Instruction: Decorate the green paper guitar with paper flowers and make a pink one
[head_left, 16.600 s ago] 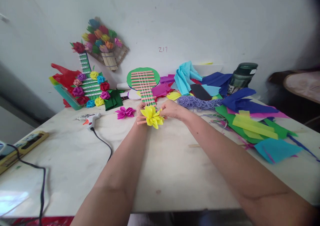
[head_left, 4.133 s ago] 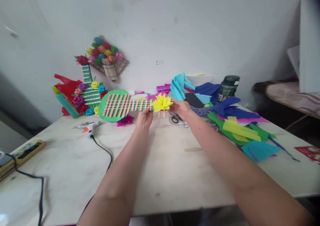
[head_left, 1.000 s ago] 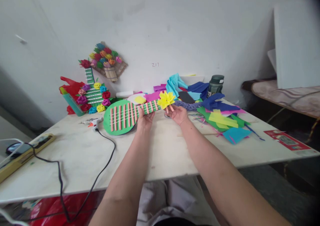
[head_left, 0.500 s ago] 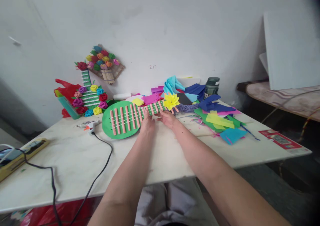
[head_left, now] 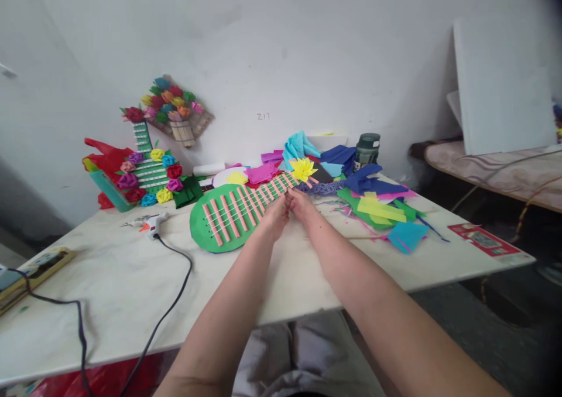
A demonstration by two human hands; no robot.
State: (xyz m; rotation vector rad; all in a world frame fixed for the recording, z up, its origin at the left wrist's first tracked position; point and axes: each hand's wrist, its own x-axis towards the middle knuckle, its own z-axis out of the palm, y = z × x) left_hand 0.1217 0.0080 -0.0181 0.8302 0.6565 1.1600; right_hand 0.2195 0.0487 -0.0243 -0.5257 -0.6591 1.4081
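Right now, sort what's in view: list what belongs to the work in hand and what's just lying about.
Work in hand: green toy guitar; yellow flower at its neck end; possibly the glue gun, untouched.

Apparently lying about: dark bottle; red card; purple yarn.

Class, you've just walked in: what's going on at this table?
A person's left hand and right hand are close together at the neck of a green, guitar-shaped craft with pink bars; whether they grip it is unclear. A yellow paper flower sits at its far end. A white glue gun lies to the left on the pale tabletop, loose coloured sheets to the right.
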